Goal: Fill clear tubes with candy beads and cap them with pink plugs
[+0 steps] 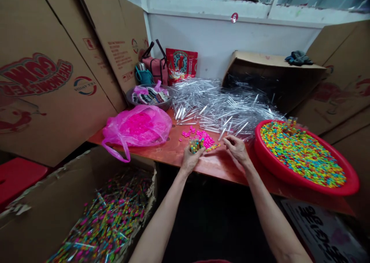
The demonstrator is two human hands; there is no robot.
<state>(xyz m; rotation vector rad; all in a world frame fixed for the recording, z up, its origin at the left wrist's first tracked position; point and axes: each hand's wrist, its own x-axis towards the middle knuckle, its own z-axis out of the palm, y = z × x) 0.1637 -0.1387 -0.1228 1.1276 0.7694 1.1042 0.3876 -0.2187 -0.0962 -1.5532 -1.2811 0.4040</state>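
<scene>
My left hand [190, 158] is closed around a bundle of clear tubes filled with colourful candies [197, 144], near the table's front edge. Beside it, small pink caps [204, 138] lie scattered on the table. A filled tube [213, 148] appears to lie or stick out just right of the bundle. My right hand [235, 149] is at the near edge of a heap of clear empty tubes [228, 111]. Its thumb and forefinger are pinched together; whatever is between them is too small to make out.
A red basin [306, 191] full of colourful candies stands at the right. At the left are a pink plastic bag [137, 126] and a grey bowl [130, 97]. Below left, an open carton [72, 178] holds many filled tubes. Tall cardboard boxes [58, 62] flank the table [173, 155].
</scene>
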